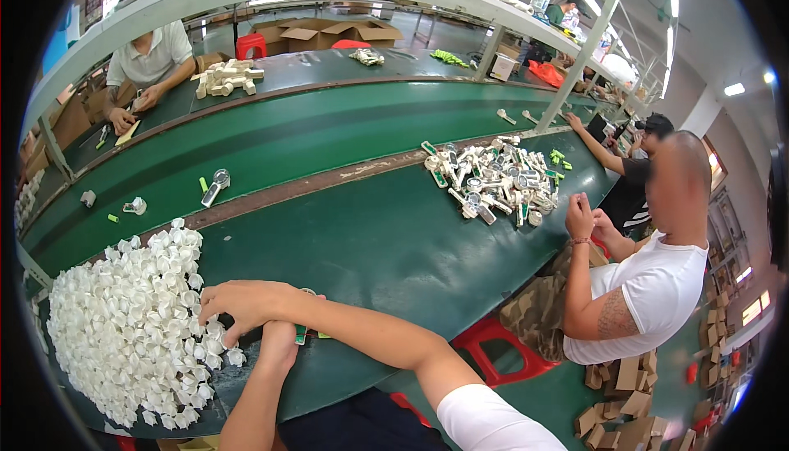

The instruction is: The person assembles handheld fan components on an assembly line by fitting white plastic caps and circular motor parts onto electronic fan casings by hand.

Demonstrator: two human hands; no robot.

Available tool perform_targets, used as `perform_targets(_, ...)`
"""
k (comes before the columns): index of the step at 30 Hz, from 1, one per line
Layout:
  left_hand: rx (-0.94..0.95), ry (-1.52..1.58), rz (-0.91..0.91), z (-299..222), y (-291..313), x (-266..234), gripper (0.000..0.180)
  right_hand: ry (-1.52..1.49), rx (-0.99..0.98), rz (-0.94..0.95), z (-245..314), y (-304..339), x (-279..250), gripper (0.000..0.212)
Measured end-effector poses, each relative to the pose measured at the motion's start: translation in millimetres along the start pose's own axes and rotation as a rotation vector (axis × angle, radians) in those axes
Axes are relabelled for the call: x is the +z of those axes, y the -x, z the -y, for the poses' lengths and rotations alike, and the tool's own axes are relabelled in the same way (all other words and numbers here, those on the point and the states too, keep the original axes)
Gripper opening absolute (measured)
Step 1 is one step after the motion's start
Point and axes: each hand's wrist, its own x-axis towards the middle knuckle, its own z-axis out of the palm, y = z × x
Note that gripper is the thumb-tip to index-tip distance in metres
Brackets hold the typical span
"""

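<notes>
A large heap of small white plastic cup-like pieces (131, 328) lies at the left of the green work surface. My right hand (242, 301) reaches across to the heap's right edge, thumb and fingers apart and curved, with nothing visible between them. Its forearm crosses over my left wrist. My left hand (281, 337) is mostly hidden beneath that forearm. It holds a part with a green circuit board (301, 334), of which only pieces show on either side of the forearm.
A pile of white long-handled parts with round ends and green boards (501, 180) lies farther right. A co-worker in a white shirt (637, 311) sits there on a red stool (501, 352). Beyond a ledge runs a green belt (288, 134) carrying a few loose parts (216, 188).
</notes>
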Motion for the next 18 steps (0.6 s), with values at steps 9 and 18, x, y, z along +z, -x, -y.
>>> perform_targets(9,-0.011,-0.032,-0.062,-1,4,9,0.027,-0.002,0.022,0.138,-4,4,4,0.066)
perform_targets(18,0.036,-0.006,-0.183,12,-5,-2,0.019,0.085,0.048,-0.122,-16,2,3,0.062)
